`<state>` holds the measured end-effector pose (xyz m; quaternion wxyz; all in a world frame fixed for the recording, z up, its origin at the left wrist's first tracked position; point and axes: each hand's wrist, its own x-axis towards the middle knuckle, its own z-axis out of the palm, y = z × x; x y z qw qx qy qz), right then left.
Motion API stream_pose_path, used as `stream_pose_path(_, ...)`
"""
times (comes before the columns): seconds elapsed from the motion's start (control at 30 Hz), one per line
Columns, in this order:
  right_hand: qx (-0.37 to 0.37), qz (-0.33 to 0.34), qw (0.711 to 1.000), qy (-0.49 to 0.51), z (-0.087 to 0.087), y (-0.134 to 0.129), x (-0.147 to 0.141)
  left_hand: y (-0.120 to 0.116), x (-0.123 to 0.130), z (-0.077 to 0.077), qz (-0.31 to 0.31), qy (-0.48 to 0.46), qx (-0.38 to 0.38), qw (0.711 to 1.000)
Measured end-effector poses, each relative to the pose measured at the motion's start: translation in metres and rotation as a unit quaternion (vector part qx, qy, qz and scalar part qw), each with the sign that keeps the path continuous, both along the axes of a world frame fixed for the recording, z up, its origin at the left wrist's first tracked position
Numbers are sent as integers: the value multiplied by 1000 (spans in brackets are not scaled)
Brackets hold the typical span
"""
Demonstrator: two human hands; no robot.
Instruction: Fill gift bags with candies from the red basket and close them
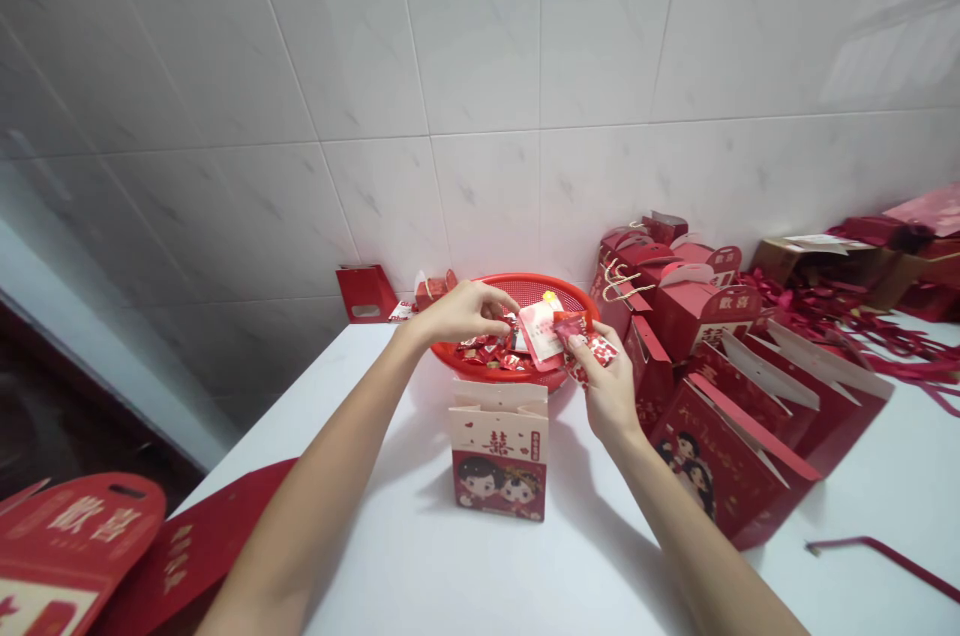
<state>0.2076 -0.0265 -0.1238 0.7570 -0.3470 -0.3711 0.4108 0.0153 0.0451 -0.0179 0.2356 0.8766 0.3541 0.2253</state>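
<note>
Wrapped candies [487, 352] lie in a red plastic basket [525, 375] by the wall. Over the basket's left part is my left hand [476, 310], its thumb and fingers bent close together near the candies; what they hold, if anything, is hidden. My right hand [609, 378], over the basket's right edge, grips several small red and pink packets [541, 331] fanned out toward the left. In front of the basket a small cream and red paper bag [499, 461] stands upright, printed with two cartoon figures, its top open.
Red gift boxes [697, 316] and red paper bags [727, 466] crowd the right side. Behind them lie dark red ribbons [840, 316]. More red packaging [82, 541] is at the lower left. A red bag [365, 293] leans at the tiled wall. A thin red strap [892, 556] lies lower right.
</note>
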Motion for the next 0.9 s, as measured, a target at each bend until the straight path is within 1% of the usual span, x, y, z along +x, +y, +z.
stream_pose_path(0.07,6,-6,1000,-6,1,-1,0,-1,-4,5,24,20,19,999)
stream_pose_path(0.1,9,-10,1000,-10,1,-1,0,-3,-6,9,25,33,19,999)
stream_pose_path(0.13,13,-16,1000,-14,2,-1,1,-7,-7,15,13,49,7,999)
stream_pose_path(0.17,17,-23,999,-16,2,-2,1,-12,-8,21,-16,65,-18,998)
stream_pose_path(0.2,20,-28,999,-18,3,-2,2,-18,-10,27,-58,83,-53,993)
stream_pose_path(0.27,26,-34,999,-14,3,-1,3,-31,-11,40,-158,118,-123,973)
stream_pose_path(0.3,29,-34,999,-12,4,-1,3,-37,-12,44,-198,140,-143,960)
stream_pose_path(0.33,32,-35,999,-10,4,0,4,-42,-11,47,-224,160,-155,949)
stream_pose_path(0.37,35,-35,999,-10,4,0,4,-46,-11,49,-236,182,-161,941)
stream_pose_path(0.43,40,-34,999,-8,4,0,6,-50,-8,46,-217,224,-158,937)
stream_pose_path(0.5,46,-32,998,-4,6,-1,7,-49,-4,39,-168,254,-132,943)
stream_pose_path(0.57,56,-30,998,-3,9,-3,7,-46,1,32,-120,250,-93,956)
stream_pose_path(0.63,70,-28,997,-6,12,-5,7,-42,6,27,-92,215,-59,970)
stream_pose_path(0.7,85,-31,996,-13,16,-9,8,-39,10,24,-84,178,-33,980)
stream_pose_path(0.77,98,-49,993,-34,21,-14,9,-38,13,21,-86,161,-12,983)
stream_pose_path(0.83,111,-88,988,-62,25,-18,11,-38,15,19,-87,166,2,982)
stream_pose_path(0.9,118,-128,981,-82,28,-21,14,-39,16,18,-81,192,8,978)
